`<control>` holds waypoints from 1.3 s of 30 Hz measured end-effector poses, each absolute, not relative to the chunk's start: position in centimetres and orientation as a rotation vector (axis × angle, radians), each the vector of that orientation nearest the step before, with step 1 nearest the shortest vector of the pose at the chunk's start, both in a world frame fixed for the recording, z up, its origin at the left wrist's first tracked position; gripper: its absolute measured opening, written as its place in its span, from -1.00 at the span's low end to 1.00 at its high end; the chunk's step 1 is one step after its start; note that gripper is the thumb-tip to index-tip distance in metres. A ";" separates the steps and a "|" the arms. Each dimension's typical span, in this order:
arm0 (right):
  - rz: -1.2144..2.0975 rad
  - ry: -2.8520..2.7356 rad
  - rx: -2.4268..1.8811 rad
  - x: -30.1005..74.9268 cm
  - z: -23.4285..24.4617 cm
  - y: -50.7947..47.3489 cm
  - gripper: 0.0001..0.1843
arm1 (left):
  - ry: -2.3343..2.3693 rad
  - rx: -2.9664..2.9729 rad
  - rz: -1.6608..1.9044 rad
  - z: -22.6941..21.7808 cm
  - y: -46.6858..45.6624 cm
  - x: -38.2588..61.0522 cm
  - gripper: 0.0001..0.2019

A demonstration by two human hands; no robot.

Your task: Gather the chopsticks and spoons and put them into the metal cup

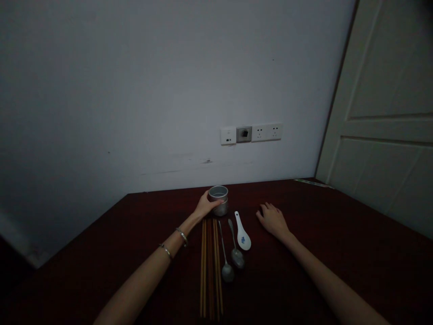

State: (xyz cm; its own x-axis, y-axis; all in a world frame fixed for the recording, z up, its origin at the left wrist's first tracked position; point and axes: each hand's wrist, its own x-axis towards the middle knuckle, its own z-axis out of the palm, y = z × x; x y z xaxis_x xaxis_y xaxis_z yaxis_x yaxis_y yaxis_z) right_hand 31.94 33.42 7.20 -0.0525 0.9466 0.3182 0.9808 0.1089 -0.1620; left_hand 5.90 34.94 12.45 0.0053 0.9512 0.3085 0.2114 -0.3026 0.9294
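My left hand (205, 206) is wrapped around the side of a small metal cup (218, 200) that stands upright on the dark red table (101, 253). Flat on the table to the right of the cup lies my right hand (272, 220), fingers stretched out, holding nothing. Between my arms lie several wooden chopsticks (210, 266) side by side. Right of them are two metal spoons (232, 253) and a white ceramic spoon (242, 232) with a blue mark, its handle pointing toward the cup.
A white wall rises behind the table, with a row of sockets and a switch (251, 133). A pale door (385, 135) stands at the right. The room is dim.
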 end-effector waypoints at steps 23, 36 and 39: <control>-0.117 -2.048 -1.883 32.0 7.1 33.6 -0.52 | 1.061 1.646 1.262 11.4 35.8 4.6 -0.26; -0.154 -2.068 -1.889 32.2 6.6 33.8 -0.52 | 1.699 1.720 1.037 13.8 32.0 -1.5 -0.67; -0.143 -2.071 -1.908 32.2 6.5 33.9 -0.51 | 1.831 1.759 0.782 13.6 30.8 -2.0 -0.77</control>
State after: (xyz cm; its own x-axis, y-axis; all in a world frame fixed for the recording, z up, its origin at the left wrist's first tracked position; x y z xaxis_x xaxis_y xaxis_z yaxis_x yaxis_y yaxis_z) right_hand 32.17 33.86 6.48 -0.0567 0.9524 0.2995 0.9846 0.1030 -0.1413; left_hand -1.98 30.79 13.55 -0.0583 0.9973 0.0455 0.7225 0.0107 0.6912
